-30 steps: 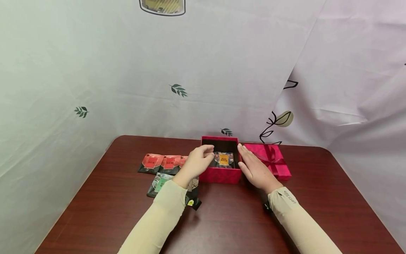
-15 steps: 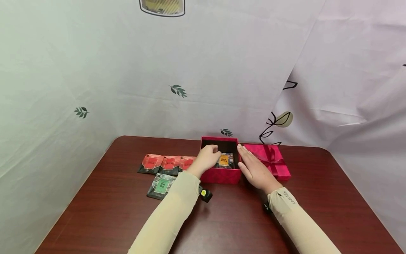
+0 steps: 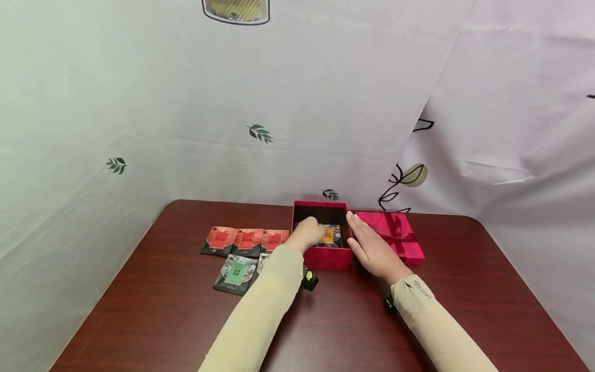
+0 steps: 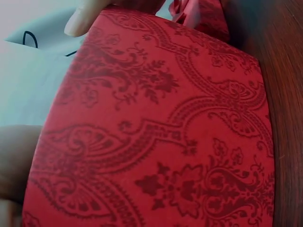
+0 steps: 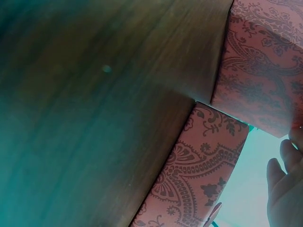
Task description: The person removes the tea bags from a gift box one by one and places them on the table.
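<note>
A red patterned gift box (image 3: pixel 327 258) stands without its lid near the table's back edge. Inside lies a dark sachet with an orange label (image 3: pixel 329 236). Over the box's left side my left hand (image 3: pixel 307 232) reaches in, its fingertips hidden at the sachet's left side. The left wrist view is mostly the box wall (image 4: pixel 156 113), with a thumb or finger (image 4: pixel 83 21) over its rim. My right hand (image 3: pixel 374 248) lies along the box's right side, fingers straight; in the right wrist view, fingers (image 5: pixel 279 170) show beside the box wall (image 5: pixel 260 71).
The red lid with a ribbon bow (image 3: pixel 386 222) lies right of the box. To the left are several sachets on the brown table (image 3: pixel 139 320): three red-topped ones (image 3: pixel 247 240), a green-labelled one (image 3: pixel 236 274) and another partly behind my left sleeve (image 3: pixel 260 310).
My left hand has moved right and down into the box, over the sachet's left part. The left forearm has swung right with it. My right hand stays at the box's side.
</note>
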The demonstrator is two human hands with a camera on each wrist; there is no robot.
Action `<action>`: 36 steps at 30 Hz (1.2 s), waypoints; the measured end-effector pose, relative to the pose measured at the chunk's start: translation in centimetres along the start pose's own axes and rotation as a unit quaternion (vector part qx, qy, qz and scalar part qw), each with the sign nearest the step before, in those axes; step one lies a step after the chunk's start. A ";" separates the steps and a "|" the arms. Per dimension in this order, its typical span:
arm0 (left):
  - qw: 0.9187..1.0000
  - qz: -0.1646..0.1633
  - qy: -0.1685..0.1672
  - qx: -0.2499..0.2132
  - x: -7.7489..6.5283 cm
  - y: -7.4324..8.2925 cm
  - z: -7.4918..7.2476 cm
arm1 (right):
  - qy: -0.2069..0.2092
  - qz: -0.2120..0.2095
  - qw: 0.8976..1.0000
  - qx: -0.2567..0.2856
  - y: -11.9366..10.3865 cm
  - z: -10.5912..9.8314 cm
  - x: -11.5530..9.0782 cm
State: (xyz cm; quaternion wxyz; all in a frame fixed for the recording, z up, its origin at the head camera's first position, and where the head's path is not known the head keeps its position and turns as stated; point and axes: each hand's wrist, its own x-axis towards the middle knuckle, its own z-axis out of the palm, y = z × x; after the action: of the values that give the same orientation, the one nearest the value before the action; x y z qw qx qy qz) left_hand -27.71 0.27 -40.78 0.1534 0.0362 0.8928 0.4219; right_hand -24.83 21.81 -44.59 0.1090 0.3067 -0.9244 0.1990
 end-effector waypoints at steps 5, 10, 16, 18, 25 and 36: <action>1.000 -0.006 -0.001 -0.004 -0.4 0.2 0.0 | 0.003 0.004 1.000 0.001 -0.1 -0.1 0.0; 1.000 -0.013 -0.012 0.005 -0.5 0.3 -0.1 | -0.004 0.008 1.000 0.001 -0.1 -0.1 0.0; 1.000 -0.017 -0.025 -0.003 -0.3 0.2 -0.1 | -0.007 0.015 1.000 0.005 -0.2 -0.1 0.0; 1.000 -0.017 -0.027 -0.003 -0.3 0.1 -0.1 | -0.009 0.016 1.000 0.005 -0.2 -0.1 0.1; 0.999 -0.014 -0.031 -0.007 0.0 0.0 0.0 | -0.010 0.018 1.000 0.007 -0.3 -0.1 0.0; 0.999 -0.017 -0.015 -0.041 0.3 -0.2 0.0 | -0.009 0.015 1.000 0.006 -0.3 -0.1 0.0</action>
State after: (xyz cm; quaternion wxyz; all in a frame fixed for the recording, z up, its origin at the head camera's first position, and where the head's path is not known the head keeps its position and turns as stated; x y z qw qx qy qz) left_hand -27.92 0.22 -41.04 0.1756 0.0213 0.8726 0.4553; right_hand -24.69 21.63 -44.43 0.0957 0.2952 -0.9285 0.2037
